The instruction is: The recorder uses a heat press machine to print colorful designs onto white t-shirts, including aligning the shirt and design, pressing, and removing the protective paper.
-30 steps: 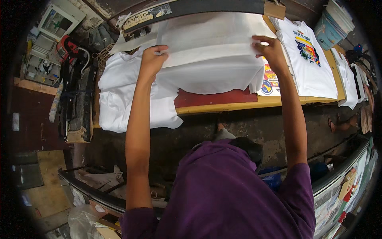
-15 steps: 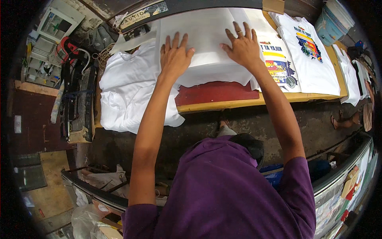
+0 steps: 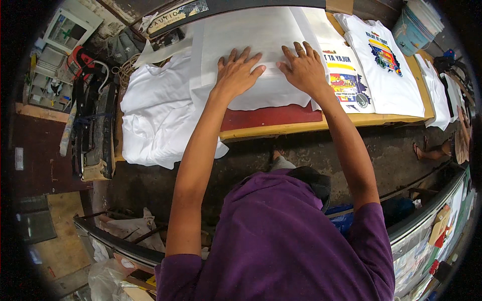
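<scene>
A thin translucent white sheet (image 3: 246, 37) covers a white cloth (image 3: 271, 95) that looks like part of a shirt, laid over a red board (image 3: 271, 116). My left hand (image 3: 238, 72) rests flat on the sheet, fingers spread. Beside it, my right hand (image 3: 305, 67), with a ring on one finger, also lies spread on the sheet. To the left are crumpled white shirts (image 3: 155, 110). Just right of my right hand lies a sheet with a mirrored colour print (image 3: 346, 85), and past it a white printed T-shirt (image 3: 386, 65).
A dark bar (image 3: 241, 10) runs along the far side of the yellow table (image 3: 281, 129). Blue buckets (image 3: 414, 30) stand at the far right. Clamps and tools (image 3: 95, 125) crowd the left end. Behind me is a glass-topped case (image 3: 427, 220). Another person's legs (image 3: 434, 150) show at right.
Both hands have slid nearer to me over the sheet, the left one also to the right, so they are closer together. Both remain spread flat.
</scene>
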`<state>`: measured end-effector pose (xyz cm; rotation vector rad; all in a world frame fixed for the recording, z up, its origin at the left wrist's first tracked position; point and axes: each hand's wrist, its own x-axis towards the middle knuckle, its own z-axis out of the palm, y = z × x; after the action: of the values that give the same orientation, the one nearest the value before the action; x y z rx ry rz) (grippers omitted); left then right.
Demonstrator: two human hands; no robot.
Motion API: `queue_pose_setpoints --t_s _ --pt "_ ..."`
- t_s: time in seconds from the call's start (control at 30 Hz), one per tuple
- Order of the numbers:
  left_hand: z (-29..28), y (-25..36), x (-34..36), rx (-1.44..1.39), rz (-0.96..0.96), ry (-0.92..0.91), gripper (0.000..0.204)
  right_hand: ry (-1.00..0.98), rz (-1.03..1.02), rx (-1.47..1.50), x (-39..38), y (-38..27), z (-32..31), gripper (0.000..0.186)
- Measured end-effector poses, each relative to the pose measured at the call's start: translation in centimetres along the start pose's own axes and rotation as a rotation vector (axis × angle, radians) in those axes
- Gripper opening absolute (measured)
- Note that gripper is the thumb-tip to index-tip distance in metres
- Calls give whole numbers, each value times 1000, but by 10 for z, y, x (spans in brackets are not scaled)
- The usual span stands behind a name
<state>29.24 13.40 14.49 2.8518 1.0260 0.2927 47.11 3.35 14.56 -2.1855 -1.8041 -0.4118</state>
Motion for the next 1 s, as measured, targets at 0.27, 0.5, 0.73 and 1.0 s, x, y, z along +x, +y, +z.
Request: queue_pose_setpoints --t_s 0.27,0.5,0.73,1.0 --pt "-5 2 -3 0 9 14 52 -25 7 41 -10 7 4 53" --pt "-17 -26 -85 87 55 220 57 146 -23 65 -48 20 -6 59" --pt "-6 -40 -100 113 -17 227 61 66 -63 24 -69 17 -2 60" --pt "-11 -33 -101 121 -40 157 64 49 -48 -8 -70 22 2 60"
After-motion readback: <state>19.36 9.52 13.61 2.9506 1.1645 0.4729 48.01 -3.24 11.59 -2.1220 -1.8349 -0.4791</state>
